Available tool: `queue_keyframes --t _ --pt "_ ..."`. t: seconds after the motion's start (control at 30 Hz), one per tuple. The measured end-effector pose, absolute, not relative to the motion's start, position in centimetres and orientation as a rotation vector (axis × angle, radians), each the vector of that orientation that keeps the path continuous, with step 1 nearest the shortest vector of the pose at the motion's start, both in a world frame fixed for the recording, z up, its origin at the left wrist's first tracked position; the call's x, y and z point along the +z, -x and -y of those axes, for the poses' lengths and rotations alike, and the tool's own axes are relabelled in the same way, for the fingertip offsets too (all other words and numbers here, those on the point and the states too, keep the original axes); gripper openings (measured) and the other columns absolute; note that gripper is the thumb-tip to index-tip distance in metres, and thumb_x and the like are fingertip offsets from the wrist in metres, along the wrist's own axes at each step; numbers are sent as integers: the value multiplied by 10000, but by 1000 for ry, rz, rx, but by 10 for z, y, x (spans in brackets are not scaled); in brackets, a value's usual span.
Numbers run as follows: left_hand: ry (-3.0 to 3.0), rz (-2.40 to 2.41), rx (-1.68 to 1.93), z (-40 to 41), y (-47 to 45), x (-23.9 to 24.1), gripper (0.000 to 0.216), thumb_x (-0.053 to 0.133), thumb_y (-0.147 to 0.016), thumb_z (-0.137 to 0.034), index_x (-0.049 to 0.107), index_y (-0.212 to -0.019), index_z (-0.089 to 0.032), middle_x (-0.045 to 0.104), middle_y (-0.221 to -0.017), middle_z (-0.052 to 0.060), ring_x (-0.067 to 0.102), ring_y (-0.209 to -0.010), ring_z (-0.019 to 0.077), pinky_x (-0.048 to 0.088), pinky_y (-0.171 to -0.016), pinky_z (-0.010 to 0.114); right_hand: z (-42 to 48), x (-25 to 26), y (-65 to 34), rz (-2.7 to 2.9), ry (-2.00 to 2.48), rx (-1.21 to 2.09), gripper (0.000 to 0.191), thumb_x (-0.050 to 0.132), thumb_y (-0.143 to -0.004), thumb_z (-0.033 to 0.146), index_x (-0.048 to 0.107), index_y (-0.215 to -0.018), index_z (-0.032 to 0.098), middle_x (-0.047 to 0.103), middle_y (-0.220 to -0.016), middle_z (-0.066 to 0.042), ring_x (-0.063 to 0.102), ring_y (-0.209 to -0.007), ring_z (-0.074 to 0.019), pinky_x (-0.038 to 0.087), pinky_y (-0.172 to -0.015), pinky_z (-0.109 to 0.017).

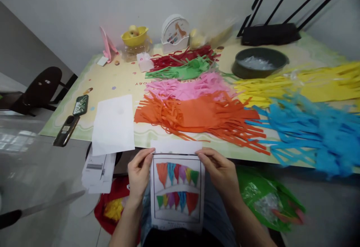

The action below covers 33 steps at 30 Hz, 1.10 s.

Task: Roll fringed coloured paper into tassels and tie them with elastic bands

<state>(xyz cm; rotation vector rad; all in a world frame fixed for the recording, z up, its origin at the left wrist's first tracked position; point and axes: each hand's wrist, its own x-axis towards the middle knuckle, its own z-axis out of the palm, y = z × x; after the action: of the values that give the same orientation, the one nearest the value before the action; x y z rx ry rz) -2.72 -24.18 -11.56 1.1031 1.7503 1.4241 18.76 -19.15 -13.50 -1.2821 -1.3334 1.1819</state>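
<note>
A printed paper sheet (177, 190) hangs between my hands at the table's front edge. It shows two rows of colourful pennants inside a dark frame. My left hand (140, 170) pinches its upper left corner, and my right hand (221, 170) pinches the upper right one. A plain white strip (176, 147) runs along its top, above a dark line; whether it is a fold I cannot tell. Just beyond lies a stack of orange fringed cloth (201, 113). Pink (188, 85), green (188, 69) and dark red (182, 58) fringed pieces lie behind it.
Blue (323, 127) and yellow fringed pieces (323, 83) cover the right side, near a dark round bowl (258, 63). At left are a white sheet (114, 123) and two phones (80, 105). A green bag (267, 196) and a red bag (112, 205) stand below the table edge.
</note>
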Motion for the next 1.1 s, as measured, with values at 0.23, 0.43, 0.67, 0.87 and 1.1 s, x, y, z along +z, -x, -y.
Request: queue_keyframes --t 0.23,0.43,0.67,0.87,1.1 --pt "-1013 -1619 1339 226 43 -108 162 734 -726 -308 764 -773 -155 736 -843 77 656 -818 185 526 -691 254 177 -131 -198 1424 1191 1191 173 623 -821 356 676 -756 205 675 -851 -67 635 -856 -220 526 -726 -319" --pt "-1058 -1605 1282 228 47 -103 118 733 -727 -268 751 -745 -153 736 -876 79 657 -898 194 502 -852 295 173 -130 -198 1323 1161 1378 348 662 -785 369 572 -1081 210 605 -790 -13 605 -684 -148 502 -609 -252" --pt "-887 -1410 1166 222 57 -96 538 772 -687 -235 619 -1198 -169 696 -824 28 629 -727 125 502 -704 245 156 -119 -207 1633 1160 1589 224 658 -766 386 606 -824 176 585 -721 -12 572 -655 -154 466 -583 -245" --pt "-934 -1374 939 211 70 -88 282 777 -666 -266 721 -906 -129 658 -692 12 579 -621 109 463 -626 219 153 -115 -208 1833 1159 1352 257 604 -807 368 668 -929 152 679 -843 -66 634 -768 -199 501 -652 -266" --pt "-1216 -1272 587 186 66 -75 232 718 -718 -294 732 -844 -99 689 -826 53 614 -760 170 460 -698 254 146 -111 -209 2060 1019 1369 329 539 -857 358 729 -1033 155 747 -973 -70 692 -852 -216 545 -704 -269"
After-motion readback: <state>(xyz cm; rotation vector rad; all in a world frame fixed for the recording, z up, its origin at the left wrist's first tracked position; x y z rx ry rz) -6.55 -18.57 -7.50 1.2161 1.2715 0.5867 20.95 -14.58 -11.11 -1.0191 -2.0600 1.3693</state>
